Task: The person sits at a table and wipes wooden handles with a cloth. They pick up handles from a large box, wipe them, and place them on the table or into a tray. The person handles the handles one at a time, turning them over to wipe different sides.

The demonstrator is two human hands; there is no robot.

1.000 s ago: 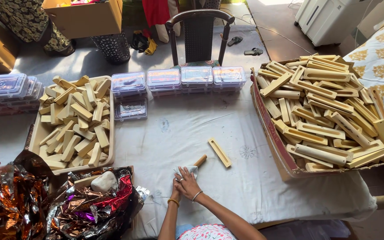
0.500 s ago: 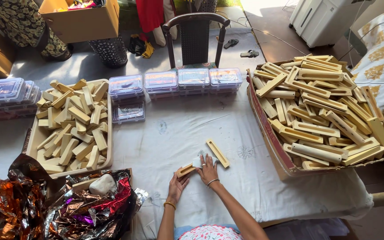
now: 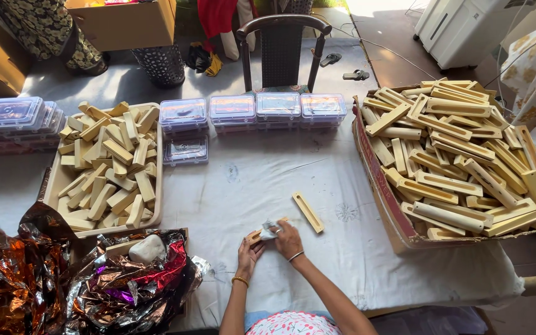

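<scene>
At the lower left of the frame a heap of crumpled foil wrappers (image 3: 75,285), copper, silver and red, spills out of a box, with a pale rounded lump (image 3: 147,248) lying on top. Above it, at mid left, a shallow tray (image 3: 51,186) is piled with short cream-coloured wooden blocks (image 3: 110,164). Stacks of clear plastic boxes (image 3: 252,111) run along the upper middle of the white-covered table (image 3: 243,180), and more of them stand at the far left edge.

At the lower centre the left hand (image 3: 248,253) is curled, its fingers closed around the near end of a small wooden piece (image 3: 259,234), holding it just off the cloth. Just to its right the right hand (image 3: 288,239) lies bent over the same piece, fingers partly closed and pinching a small scrap of silvery wrapping (image 3: 269,229) against it; a bangle shows at each wrist. The two hands are touching or nearly so over the piece.

Just beside the right hand, up and to its right, one long wooden slotted stick (image 3: 308,212) lies alone on the cloth, tilted. At the right of the frame a large cardboard box (image 3: 379,186) holds a loose pile of similar long wooden sticks (image 3: 460,161).
</scene>
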